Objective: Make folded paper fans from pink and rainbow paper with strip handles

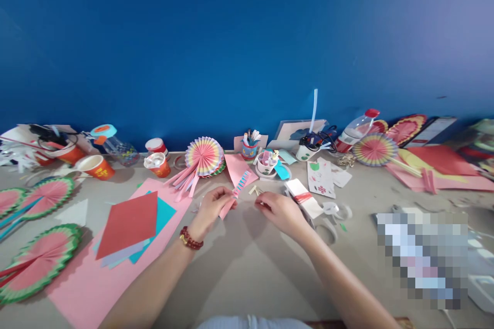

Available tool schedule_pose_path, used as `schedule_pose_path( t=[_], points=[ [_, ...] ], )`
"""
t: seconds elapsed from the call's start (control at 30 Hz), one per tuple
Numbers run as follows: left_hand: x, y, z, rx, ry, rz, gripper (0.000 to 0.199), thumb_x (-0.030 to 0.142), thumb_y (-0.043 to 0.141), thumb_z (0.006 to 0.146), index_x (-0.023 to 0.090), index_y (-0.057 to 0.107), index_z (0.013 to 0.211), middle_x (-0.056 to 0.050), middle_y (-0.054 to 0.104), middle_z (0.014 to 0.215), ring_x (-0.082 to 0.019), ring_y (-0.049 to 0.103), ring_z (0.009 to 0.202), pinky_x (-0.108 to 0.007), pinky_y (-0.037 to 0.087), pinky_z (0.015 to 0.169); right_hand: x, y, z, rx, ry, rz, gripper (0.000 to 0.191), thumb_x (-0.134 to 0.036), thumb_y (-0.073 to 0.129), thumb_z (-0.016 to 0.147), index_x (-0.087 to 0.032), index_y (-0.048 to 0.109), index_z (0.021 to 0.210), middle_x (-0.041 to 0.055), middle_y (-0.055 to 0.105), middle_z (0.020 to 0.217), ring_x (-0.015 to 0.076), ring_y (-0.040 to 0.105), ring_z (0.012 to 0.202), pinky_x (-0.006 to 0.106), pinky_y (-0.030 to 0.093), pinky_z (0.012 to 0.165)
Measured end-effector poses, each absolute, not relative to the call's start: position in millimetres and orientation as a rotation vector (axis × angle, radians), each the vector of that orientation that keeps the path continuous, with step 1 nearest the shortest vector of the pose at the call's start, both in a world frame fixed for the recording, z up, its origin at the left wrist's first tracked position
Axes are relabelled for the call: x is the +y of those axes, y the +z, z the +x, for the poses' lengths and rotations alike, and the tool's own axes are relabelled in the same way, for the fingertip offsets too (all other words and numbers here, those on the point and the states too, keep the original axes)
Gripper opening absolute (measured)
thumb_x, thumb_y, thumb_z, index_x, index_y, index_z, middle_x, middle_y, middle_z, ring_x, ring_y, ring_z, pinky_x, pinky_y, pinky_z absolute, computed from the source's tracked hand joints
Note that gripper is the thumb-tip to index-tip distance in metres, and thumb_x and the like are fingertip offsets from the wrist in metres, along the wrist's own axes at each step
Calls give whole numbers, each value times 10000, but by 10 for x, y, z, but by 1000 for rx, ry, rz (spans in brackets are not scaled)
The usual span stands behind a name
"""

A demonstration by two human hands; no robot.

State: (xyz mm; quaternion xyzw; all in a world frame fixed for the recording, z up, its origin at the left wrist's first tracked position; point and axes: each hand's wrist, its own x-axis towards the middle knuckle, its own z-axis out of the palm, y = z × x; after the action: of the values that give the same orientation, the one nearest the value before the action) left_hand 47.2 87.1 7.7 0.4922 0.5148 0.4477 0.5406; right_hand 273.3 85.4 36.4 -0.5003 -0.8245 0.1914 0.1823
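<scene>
My left hand (213, 206), with a red bead bracelet (191, 239) on its wrist, is closed on a narrow pink paper strip (241, 183). Blue and red slanted marks cover the strip's upper part, which points away from me. To the right, my right hand (281, 209) has its fingertips drawn together low over the table. Whatever lies between those fingertips is too small to make out. Just beyond them are a few small cream-coloured pieces (255, 190). A pink sheet (240, 168) lies behind the strip.
Red paper (129, 221) and teal paper (164, 211) lie on a large pink sheet (83, 288) at left. Folded paper fans (204, 157), cups (94, 166) and a bottle (353, 131) line the back. A banded white stack (303, 198) and tape rolls (326, 231) sit right.
</scene>
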Motion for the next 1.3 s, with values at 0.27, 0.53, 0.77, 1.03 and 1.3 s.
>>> schedule_pose_path(
  t=[0.27, 0.53, 0.77, 1.03, 1.3],
  points=[
    [1040, 55, 358, 1484, 886, 1594, 215, 351, 568, 833, 197, 621, 693, -17, 680, 656, -170, 614, 607, -250, 408, 584, 641, 631, 2698, -2619, 296, -1377, 137, -197, 586, 915, -206, 658, 800, 47, 705, 828, 166, 636, 687, 276, 297, 567],
    [899, 296, 413, 1689, 683, 2081, 170, 218, 555, 875, 202, 611, 716, -39, 665, 731, -188, 589, 719, -267, 318, 642, 601, 736, 2661, -2544, -11, -1082, 148, -180, 526, 943, -207, 659, 883, 40, 687, 817, 162, 608, 672, 287, 311, 565],
    [800, 281, 451, 1691, 491, 2340, 221, 211, 468, 935, 194, 607, 764, -83, 650, 739, -222, 581, 686, -309, 269, 611, 757, 675, 2637, -2416, 177, -1099, 164, -198, 553, 949, -202, 694, 864, 38, 688, 853, 156, 619, 739, 256, 338, 610],
    [606, 513, 455, 1412, 382, 2446, 214, 180, 488, 921, 209, 648, 782, -56, 693, 793, -212, 639, 765, -294, 348, 647, 1203, 606, 2696, -2130, 525, -1114, 135, -238, 602, 896, -210, 723, 842, 25, 683, 792, 155, 590, 718, 237, 373, 633],
    [675, 503, 371, 1135, 1040, 1411, 265, 445, 640, 839, 182, 663, 826, -32, 692, 751, -177, 647, 702, -273, 497, 660, 1325, 135, 2702, -2016, 780, -1099, 290, -391, 565, 904, -167, 697, 776, -23, 607, 605, 117, 510, 522, 202, 364, 477]
  ],
)
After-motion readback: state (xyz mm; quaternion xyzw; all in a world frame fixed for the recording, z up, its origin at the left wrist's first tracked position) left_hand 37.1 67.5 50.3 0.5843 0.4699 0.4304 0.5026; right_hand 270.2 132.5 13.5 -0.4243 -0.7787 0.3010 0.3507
